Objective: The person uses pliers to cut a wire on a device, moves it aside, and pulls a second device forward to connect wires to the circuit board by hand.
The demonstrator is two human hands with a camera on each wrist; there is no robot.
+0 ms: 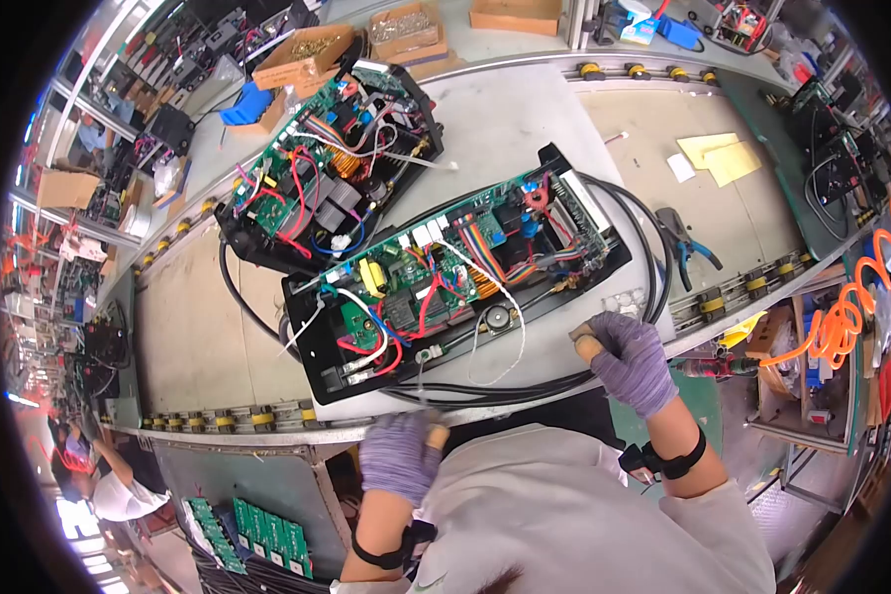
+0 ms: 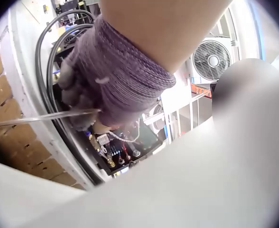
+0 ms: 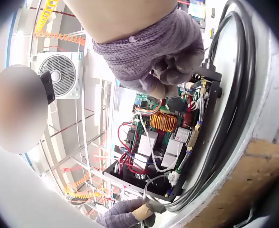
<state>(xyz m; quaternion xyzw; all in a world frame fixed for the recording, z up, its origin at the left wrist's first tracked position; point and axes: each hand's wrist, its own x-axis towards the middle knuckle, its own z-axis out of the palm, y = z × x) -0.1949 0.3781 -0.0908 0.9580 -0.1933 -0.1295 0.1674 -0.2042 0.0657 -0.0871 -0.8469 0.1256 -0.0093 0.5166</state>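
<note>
My left hand (image 1: 401,455), in a purple knit glove, grips a thin pale strip that looks like a cable tie (image 2: 40,117). In the head view it runs up toward a white connector (image 1: 429,352) at the near edge of an open black chassis (image 1: 329,376) with a green circuit board (image 1: 361,319). My right hand (image 1: 632,361), gloved alike, is beside the chassis's near right corner, over black cable loops (image 3: 225,128). Its fingers are curled, and nothing shows in them. A looped white wire (image 1: 521,322) hangs over the chassis's near side.
Behind stands a second open chassis (image 1: 317,193), close against the first. Blue-handled pliers (image 1: 698,252) and yellow paper (image 1: 728,158) lie to the right. Rollers (image 1: 223,421) line the bench edge, and an orange coiled hose (image 1: 837,332) hangs at the right.
</note>
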